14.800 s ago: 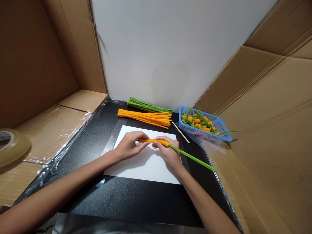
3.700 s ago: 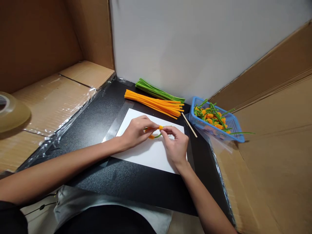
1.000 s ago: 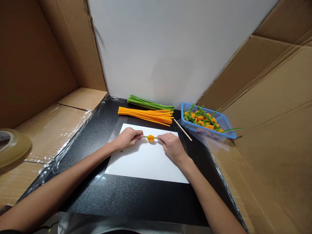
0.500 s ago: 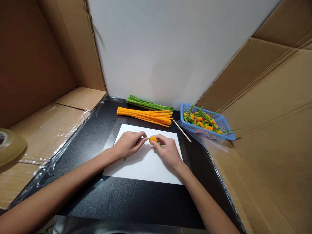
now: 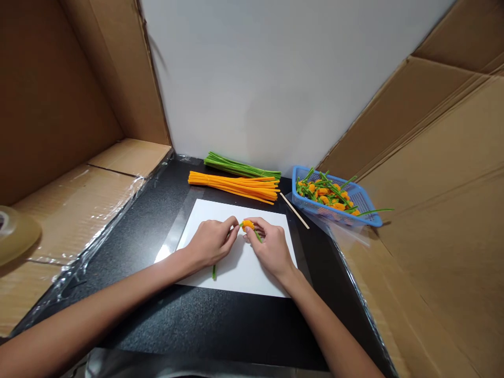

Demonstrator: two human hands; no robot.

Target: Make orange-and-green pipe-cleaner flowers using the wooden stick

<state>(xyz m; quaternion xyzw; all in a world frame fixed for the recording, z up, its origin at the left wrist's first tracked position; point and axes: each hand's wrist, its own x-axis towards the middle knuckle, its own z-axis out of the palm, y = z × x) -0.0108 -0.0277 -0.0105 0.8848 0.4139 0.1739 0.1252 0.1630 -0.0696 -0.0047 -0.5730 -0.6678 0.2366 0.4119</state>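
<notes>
On my head view the orange coil [image 5: 248, 224] is up at the far part of the white paper [image 5: 252, 275], between the two hands. Left hand [image 5: 210, 241]: thumb and finger pinched on the short green end at the coil's left. Right hand [image 5: 274, 249]: fingers and thumb clamped on the coil. Green stem [image 5: 258, 237] comes out past the right thumb, pointing right and toward me. So the long axis runs slantwise, far-left to near-right. Another green bit [image 5: 213, 272] sticks out below the left hand, pointing at the paper's near edge; can't tell if it's joined to anything. Room: bare paper between the wrists, then black table [image 5: 189, 325] from the near paper edge to the table's front. More bare table left of the paper. Far side is tighter: orange bundle [image 5: 234, 186] just past the paper, green bundle [image 5: 240, 166] behind it, near the white wall [image 5: 275, 73]. Thin stick [image 5: 294, 211] lies slanted off the paper's far right corner. Blue basket [image 5: 370, 206] beyond it, filled with orange and green pieces, one green end over its right rim. Tape roll [image 5: 19, 236] is cut off at frame left; can't tell if the dark patch in its core is print.
</notes>
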